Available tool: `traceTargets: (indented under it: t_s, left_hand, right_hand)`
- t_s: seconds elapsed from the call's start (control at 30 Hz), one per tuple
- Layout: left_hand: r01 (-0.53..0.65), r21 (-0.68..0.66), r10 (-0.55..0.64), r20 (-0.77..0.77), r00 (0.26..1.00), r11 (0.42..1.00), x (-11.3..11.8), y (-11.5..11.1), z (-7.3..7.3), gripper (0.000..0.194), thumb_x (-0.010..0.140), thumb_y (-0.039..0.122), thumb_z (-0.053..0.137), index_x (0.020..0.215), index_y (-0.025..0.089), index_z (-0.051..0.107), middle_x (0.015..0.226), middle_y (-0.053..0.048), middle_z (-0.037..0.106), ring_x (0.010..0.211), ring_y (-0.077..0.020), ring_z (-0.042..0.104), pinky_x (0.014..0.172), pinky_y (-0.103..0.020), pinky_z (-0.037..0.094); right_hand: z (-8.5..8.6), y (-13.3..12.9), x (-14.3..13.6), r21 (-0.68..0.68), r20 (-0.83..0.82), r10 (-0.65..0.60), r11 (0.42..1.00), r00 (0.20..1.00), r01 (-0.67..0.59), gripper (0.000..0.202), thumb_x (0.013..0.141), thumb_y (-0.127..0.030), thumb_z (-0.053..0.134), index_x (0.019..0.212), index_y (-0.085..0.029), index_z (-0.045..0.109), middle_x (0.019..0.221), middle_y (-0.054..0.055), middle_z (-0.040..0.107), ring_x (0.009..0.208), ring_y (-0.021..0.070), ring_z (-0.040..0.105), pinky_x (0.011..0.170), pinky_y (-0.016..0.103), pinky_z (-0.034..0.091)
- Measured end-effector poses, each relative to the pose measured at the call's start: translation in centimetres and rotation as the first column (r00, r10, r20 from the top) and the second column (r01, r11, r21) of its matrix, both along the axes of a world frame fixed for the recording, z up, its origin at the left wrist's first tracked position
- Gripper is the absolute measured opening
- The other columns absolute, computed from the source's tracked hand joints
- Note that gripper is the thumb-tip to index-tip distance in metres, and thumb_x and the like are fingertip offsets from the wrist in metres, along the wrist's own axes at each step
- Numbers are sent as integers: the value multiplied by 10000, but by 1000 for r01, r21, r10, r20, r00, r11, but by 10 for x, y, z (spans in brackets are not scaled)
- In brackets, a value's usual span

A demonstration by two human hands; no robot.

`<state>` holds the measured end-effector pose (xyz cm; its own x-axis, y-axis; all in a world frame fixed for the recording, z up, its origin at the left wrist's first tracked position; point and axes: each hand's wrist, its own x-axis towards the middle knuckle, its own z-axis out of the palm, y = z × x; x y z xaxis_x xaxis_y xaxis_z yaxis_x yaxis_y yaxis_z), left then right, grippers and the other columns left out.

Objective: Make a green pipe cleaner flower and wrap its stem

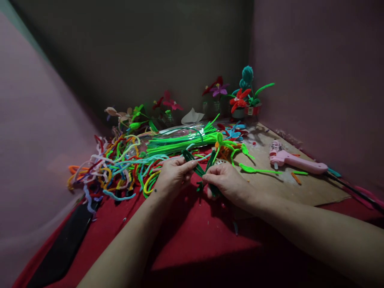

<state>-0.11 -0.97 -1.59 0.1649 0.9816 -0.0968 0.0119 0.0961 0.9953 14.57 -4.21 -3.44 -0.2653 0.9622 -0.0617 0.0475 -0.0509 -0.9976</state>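
Note:
Between my two hands is a dark green pipe cleaner (198, 169) bent into loops that form leaf-like shapes. My left hand (174, 174) pinches one loop with thumb and fingertips. Closed around the other side, near where the loops meet, is my right hand (228, 182); its fingers hide part of the piece. A short curled end hangs below. Just behind the hands lie a bundle of bright green pipe cleaners (177, 144) in clear plastic and a bright green looped pipe-cleaner shape (220, 139).
A heap of mixed pipe cleaners (111, 168) spreads at left, above a black flat object (64, 244). On the cardboard (309, 188) at right rests a pink glue gun (300, 161) with green leaf stems. Pipe-cleaner flowers (240, 100) in pots stand by the wall. Red cloth (192, 248) covers the table.

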Motion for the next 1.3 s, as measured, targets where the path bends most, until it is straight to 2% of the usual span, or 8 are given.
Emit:
traceTargets:
  t_s: [0.1,0.2,0.3,0.5,0.57,0.87,1.03,1.3]
  left_hand:
    - [87,-49,-81,115,990,995,-3,2,-2,288,633,280,717,580,170,456,419,83,405,316,-32,309,310,-160,210]
    - [124,-61,-119,77,990,990,-4,2,-2,277,640,283,710,569,158,473,411,73,410,319,-33,318,312,-163,210]
    - [97,-52,-96,27,995,994,-2,1,-4,268,637,281,710,561,142,494,412,60,431,323,-32,327,316,-164,211]
    - [217,-82,-208,107,972,973,3,0,-9,187,649,252,706,678,133,564,439,68,426,346,-26,315,348,-168,211]
    - [240,-88,-228,126,966,967,4,-1,-10,180,658,244,698,659,133,557,441,65,431,353,-28,320,356,-171,216]
    - [205,-54,-201,65,977,977,4,-2,-7,193,656,247,692,628,133,539,474,35,527,362,-45,398,336,-165,270]
    - [232,-105,-221,101,970,967,4,-1,-7,206,637,239,703,653,139,523,475,41,515,348,-41,380,317,-155,261]
    - [119,13,-119,218,969,993,-4,5,4,177,677,208,668,683,167,496,423,109,294,326,-16,223,321,-147,192]
  right_hand:
    - [0,1,0,-16,1,0,1000,1000,0,275,745,-180,486,477,-139,535,376,-12,536,302,58,424,314,167,302]
    - [-1,2,1,-5,-15,6,1000,1000,-6,282,748,-186,487,474,-138,535,375,-9,532,306,58,429,323,168,309]
    - [0,1,1,-7,9,-5,1000,1000,5,293,750,-192,482,467,-138,536,372,-8,529,299,52,409,312,164,291]
    - [4,-1,1,-6,-24,-22,1000,999,22,249,726,-169,492,490,-135,562,390,-5,547,314,52,410,331,167,310]
    - [6,-1,2,-29,-41,-28,999,999,27,241,728,-173,497,499,-137,564,380,-11,540,294,49,386,319,171,294]
    - [1,1,2,-64,-106,22,998,994,-29,228,734,-222,527,536,-124,588,400,-2,559,318,57,426,331,168,294]
    - [0,0,1,-57,-134,28,998,991,-36,237,722,-216,526,506,-130,569,389,-3,560,321,63,435,341,171,317]
    - [6,-4,0,-76,-112,8,997,994,-16,251,709,-166,509,460,-145,533,385,2,556,316,64,432,322,171,314]
